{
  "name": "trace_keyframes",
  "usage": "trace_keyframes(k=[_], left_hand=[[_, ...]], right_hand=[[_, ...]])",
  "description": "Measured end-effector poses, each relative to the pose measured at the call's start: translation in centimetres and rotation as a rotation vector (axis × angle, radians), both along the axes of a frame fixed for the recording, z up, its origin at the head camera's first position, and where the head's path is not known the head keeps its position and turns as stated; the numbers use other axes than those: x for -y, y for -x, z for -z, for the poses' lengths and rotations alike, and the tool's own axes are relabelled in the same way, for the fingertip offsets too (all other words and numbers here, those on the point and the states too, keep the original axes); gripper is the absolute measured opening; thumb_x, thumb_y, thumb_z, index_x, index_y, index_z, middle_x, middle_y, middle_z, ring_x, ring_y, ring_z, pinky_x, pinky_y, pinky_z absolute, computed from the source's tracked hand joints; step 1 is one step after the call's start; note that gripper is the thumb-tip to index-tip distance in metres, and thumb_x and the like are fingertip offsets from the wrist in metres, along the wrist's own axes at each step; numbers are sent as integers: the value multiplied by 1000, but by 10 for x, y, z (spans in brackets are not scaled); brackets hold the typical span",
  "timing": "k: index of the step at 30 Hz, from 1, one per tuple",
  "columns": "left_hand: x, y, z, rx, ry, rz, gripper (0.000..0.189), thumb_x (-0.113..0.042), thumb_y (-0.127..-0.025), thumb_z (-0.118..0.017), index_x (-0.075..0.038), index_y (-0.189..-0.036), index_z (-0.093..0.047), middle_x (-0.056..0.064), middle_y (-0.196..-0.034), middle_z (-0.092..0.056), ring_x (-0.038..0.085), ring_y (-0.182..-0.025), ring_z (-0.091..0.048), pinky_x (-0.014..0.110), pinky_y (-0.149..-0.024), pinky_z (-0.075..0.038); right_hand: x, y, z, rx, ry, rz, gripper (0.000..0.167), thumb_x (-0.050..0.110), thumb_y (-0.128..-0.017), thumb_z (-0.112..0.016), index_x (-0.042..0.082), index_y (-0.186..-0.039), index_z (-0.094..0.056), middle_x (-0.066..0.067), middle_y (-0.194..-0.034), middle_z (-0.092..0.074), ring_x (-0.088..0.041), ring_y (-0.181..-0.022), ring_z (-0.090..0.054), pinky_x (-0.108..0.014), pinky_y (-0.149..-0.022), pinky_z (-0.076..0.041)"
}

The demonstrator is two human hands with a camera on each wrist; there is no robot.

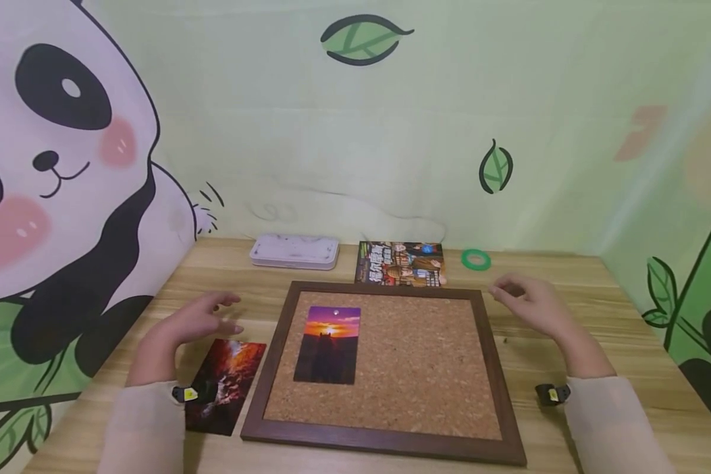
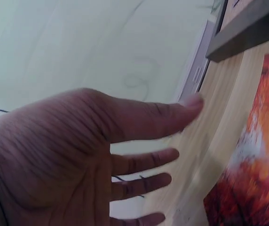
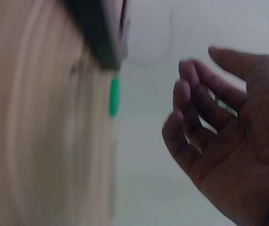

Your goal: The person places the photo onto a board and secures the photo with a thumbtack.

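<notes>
A framed cork board (image 1: 415, 368) lies on the table between my hands. On its left part is a sunset photo (image 1: 327, 349) with a small pale pin (image 1: 336, 313) at its top. My left hand (image 1: 198, 318) hovers left of the board, thumb apart from the fingers, holding nothing. Just below it, a red autumn-forest photo (image 1: 228, 388) lies flat beside the frame; the left wrist view shows part of this photo (image 2: 252, 165). Beyond the board's upper right corner, my right hand (image 1: 530, 303) hangs in the air with fingers loosely bent and nothing visible between them.
At the back of the table lie a white pencil case (image 1: 294, 251), a colourful printed picture (image 1: 399, 264) touching or close to the frame, and a green tape roll (image 1: 476, 259). A wall covering with a panda drawing (image 1: 65, 99) stands behind the wooden table (image 1: 569, 283).
</notes>
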State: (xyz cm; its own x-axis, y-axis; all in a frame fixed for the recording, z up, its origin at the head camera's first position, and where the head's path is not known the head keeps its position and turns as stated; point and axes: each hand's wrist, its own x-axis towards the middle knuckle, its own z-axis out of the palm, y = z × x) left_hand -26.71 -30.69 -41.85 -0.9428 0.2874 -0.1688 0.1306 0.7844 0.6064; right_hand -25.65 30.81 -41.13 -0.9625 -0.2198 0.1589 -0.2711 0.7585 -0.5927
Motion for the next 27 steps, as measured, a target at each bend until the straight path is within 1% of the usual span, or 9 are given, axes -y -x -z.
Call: trace_keyframes(k=[3, 5, 8, 10, 13, 16, 18, 21, 27], left_hand=[[3, -2, -1, 25, 63, -21, 72, -30, -83, -81, 2, -140, -50, 32, -139, -48, 49, -124, -48, 62, -96, -43], [5, -4, -1, 39, 103, -36, 73, -32, -80, -83, 3, -136, -52, 32, -135, -49, 48, -120, -48, 62, -95, -43], [5, -6, -2, 80, 159, -72, 73, -36, -76, -86, 0, -131, -54, 29, -132, -48, 44, -116, -46, 59, -95, -43], [6, -7, -1, 107, 177, -80, 75, -38, -74, -88, 0, -129, -54, 29, -130, -46, 44, -114, -45, 59, -93, -43], [5, -8, 0, 150, 181, -64, 75, -42, -72, -89, -3, -126, -54, 28, -130, -44, 44, -113, -45, 59, -93, -43], [3, -8, 2, 199, 156, -26, 73, -42, -71, -89, -6, -124, -54, 29, -130, -44, 45, -114, -45, 59, -92, -42], [0, -6, 4, 219, 143, -8, 71, -40, -70, -90, -8, -122, -54, 28, -129, -44, 44, -114, -45, 59, -92, -42], [-2, -4, 8, 216, 147, 7, 67, -36, -71, -90, -9, -119, -53, 27, -127, -44, 43, -112, -44, 59, -91, -41], [-5, -3, 10, 223, 150, -21, 58, -27, -73, -89, -11, -116, -54, 23, -124, -42, 42, -109, -43, 56, -90, -40]], right_hand=[[-28, -1, 8, 99, 63, -19, 45, 42, -102, -57, 4, -123, -67, -14, -116, -68, -31, -107, -61, -44, -81, -52], [-44, -2, 14, 204, 107, -27, 47, 42, -101, -59, 3, -125, -65, -16, -121, -65, -31, -108, -60, -42, -81, -52], [-61, -4, 24, 338, 113, -56, 46, 41, -99, -64, 6, -128, -65, -15, -127, -63, -31, -113, -59, -41, -84, -52], [-67, -5, 31, 387, 109, -105, 42, 38, -97, -66, 9, -128, -66, -13, -130, -63, -33, -119, -56, -46, -91, -49], [-70, -4, 38, 408, 105, -157, 37, 35, -94, -71, 15, -124, -68, -8, -130, -64, -34, -127, -51, -55, -101, -40], [-68, -4, 40, 397, 95, -189, 34, 33, -91, -74, 18, -121, -70, -6, -131, -63, -35, -128, -49, -60, -102, -35], [-66, -4, 40, 381, 85, -197, 33, 33, -90, -75, 19, -119, -70, -6, -131, -62, -33, -126, -49, -60, -101, -36], [-64, -4, 41, 358, 83, -216, 31, 30, -89, -76, 18, -117, -71, -6, -128, -63, -32, -124, -51, -56, -100, -38], [-63, -3, 41, 348, 91, -238, 26, 27, -89, -77, 17, -112, -71, -5, -124, -63, -29, -120, -51, -50, -97, -38]])
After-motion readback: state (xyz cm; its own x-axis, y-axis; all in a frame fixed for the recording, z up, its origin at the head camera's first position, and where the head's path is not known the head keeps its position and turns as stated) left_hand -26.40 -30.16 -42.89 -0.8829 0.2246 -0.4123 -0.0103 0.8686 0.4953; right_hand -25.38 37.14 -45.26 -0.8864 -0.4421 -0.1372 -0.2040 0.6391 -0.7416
